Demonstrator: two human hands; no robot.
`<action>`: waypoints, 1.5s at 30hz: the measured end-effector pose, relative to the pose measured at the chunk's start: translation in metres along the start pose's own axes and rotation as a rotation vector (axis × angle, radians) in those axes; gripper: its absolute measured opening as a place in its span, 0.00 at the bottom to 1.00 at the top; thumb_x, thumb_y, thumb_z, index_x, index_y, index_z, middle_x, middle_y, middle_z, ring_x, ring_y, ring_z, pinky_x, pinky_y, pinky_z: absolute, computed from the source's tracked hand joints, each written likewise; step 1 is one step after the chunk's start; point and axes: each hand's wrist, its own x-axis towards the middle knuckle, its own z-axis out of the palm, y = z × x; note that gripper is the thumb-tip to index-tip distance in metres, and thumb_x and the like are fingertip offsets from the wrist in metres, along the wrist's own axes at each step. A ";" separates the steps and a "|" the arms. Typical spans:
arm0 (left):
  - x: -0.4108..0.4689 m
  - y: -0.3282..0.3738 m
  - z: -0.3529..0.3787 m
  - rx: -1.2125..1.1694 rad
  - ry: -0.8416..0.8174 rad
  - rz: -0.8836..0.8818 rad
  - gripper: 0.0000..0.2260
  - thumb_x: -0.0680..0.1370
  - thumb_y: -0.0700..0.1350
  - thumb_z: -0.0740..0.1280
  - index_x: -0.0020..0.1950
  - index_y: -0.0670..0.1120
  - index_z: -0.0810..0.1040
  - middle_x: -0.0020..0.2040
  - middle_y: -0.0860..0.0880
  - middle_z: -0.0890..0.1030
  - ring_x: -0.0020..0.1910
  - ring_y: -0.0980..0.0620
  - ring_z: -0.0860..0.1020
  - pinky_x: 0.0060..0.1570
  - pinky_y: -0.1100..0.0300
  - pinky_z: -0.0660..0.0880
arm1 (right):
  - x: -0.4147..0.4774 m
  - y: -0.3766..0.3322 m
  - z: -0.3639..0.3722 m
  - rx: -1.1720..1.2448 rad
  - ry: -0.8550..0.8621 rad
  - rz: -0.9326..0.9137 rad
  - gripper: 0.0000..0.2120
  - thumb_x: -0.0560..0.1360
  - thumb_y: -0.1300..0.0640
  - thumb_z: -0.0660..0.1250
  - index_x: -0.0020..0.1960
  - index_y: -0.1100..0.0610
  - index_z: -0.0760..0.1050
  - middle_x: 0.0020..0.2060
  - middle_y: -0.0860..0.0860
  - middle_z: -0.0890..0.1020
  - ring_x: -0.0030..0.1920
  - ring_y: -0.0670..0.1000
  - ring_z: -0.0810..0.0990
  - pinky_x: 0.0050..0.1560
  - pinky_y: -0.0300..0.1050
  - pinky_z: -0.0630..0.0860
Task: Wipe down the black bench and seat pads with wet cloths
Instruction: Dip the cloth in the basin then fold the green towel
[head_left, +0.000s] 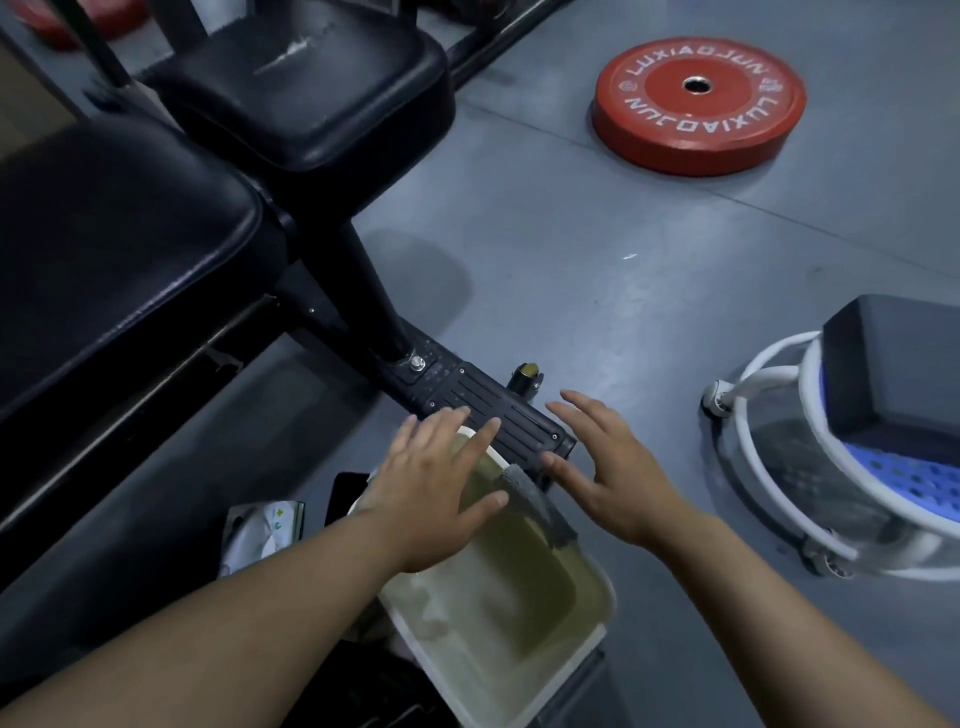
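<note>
Two bare hands hover over a white basin (587, 618) of murky, yellowish water that sits on the grey floor. The left hand (436, 488) is spread flat above the basin's far-left part, fingers splayed and holding nothing; the right hand (608, 478) is likewise open and empty, just off the basin's far-right rim. A grey cloth (540, 506) hangs over that far rim, between the two hands, one end trailing into the water.

Just beyond the basin lies the ribbed black foot (493, 415) of the bench frame, and further out, up and to the left of it, stand the long black bench pad (104, 260) and the smaller seat pad (311, 88), both dry-looking; the seat pad carries a pale scuff.

The step in hand is probably collecting the cloth. It would go well if the person dunks it fully, then wrings it over the basin until it stops dripping, so the vinyl is dampened and the floor is kept dry.

Far beyond the basin to the right, a red weight plate (698, 104) reads "LUXIAOJUN" twice around its face. A small packet (270, 525) left of the basin has green print too small to read.
</note>
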 end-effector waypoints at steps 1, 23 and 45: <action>-0.002 -0.003 -0.008 0.014 -0.001 0.008 0.37 0.74 0.71 0.41 0.81 0.57 0.43 0.81 0.47 0.51 0.80 0.47 0.48 0.78 0.47 0.42 | -0.002 -0.005 -0.005 -0.010 0.009 -0.024 0.31 0.77 0.36 0.58 0.76 0.49 0.63 0.76 0.46 0.63 0.75 0.46 0.59 0.70 0.38 0.55; -0.249 -0.084 -0.187 0.030 0.455 -0.229 0.37 0.77 0.72 0.45 0.79 0.52 0.62 0.80 0.48 0.57 0.80 0.51 0.51 0.77 0.43 0.49 | -0.039 -0.234 -0.081 -0.100 0.058 -0.554 0.35 0.76 0.31 0.54 0.77 0.47 0.59 0.78 0.41 0.56 0.78 0.42 0.51 0.75 0.50 0.60; -0.527 -0.191 -0.137 -0.065 0.760 -0.750 0.36 0.76 0.73 0.48 0.80 0.57 0.56 0.80 0.53 0.59 0.79 0.54 0.53 0.77 0.41 0.51 | -0.062 -0.530 0.011 -0.222 -0.100 -1.071 0.40 0.73 0.26 0.50 0.79 0.46 0.54 0.79 0.42 0.50 0.78 0.40 0.45 0.76 0.47 0.53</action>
